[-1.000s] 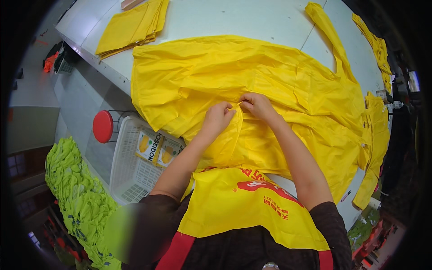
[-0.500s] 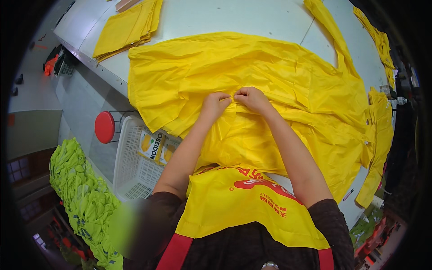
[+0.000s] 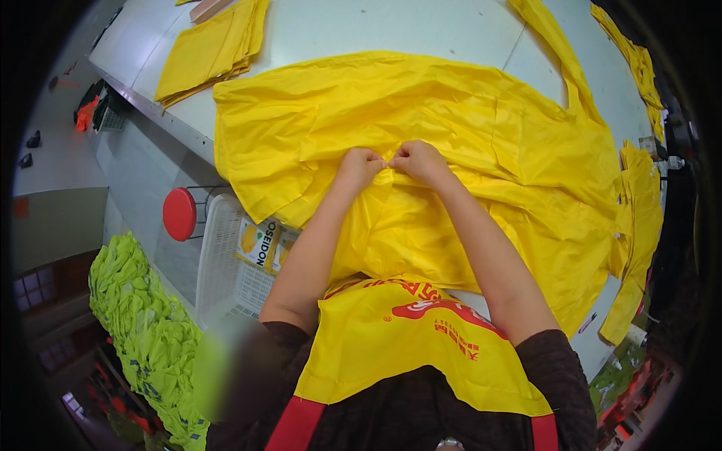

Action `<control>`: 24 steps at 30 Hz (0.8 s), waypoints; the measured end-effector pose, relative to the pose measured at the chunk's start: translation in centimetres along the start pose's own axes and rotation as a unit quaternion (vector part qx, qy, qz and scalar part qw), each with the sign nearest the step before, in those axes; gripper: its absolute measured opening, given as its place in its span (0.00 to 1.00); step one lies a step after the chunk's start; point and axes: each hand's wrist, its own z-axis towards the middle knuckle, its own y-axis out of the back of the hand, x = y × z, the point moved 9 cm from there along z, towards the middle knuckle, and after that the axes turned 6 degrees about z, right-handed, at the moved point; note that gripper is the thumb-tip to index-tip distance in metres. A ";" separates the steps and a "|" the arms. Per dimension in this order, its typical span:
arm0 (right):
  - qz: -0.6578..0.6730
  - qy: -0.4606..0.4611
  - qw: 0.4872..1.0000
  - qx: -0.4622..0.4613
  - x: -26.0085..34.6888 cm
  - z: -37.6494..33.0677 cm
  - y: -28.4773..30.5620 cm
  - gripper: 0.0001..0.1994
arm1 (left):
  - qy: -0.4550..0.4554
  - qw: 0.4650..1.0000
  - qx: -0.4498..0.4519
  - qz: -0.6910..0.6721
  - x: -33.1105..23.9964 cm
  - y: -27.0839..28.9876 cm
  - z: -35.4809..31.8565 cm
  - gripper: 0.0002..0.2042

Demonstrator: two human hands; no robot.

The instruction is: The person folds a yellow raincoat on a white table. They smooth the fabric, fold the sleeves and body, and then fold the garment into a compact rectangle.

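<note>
Yellow cloth (image 3: 451, 135), thin and slippery-looking, lies spread over the near half of the table (image 3: 361, 30), its lower part hanging off the near edge toward the person's apron (image 3: 406, 338). Both hands meet at the cloth's middle: the left hand (image 3: 359, 167) and the right hand (image 3: 418, 160) are each closed in a pinch on a small fold of the fabric, knuckles nearly touching. To do this well, I judge the pinch should stay tight and the two grips level, so the fold runs straight and the loose fabric around it does not bunch or slide off the edge. A stack of folded yellow pieces (image 3: 210, 49) sits at the far left corner; more yellow cloth hangs off the right edge (image 3: 639, 225). Left of the table stand a white basket (image 3: 226, 263) and a red stool (image 3: 179, 214).
</note>
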 end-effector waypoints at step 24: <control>-0.165 0.033 0.807 -0.567 -17.0 -34.9 18.1 0.16 | -0.091 0.984 -0.101 0.118 0.8 8.3 3.9 0.13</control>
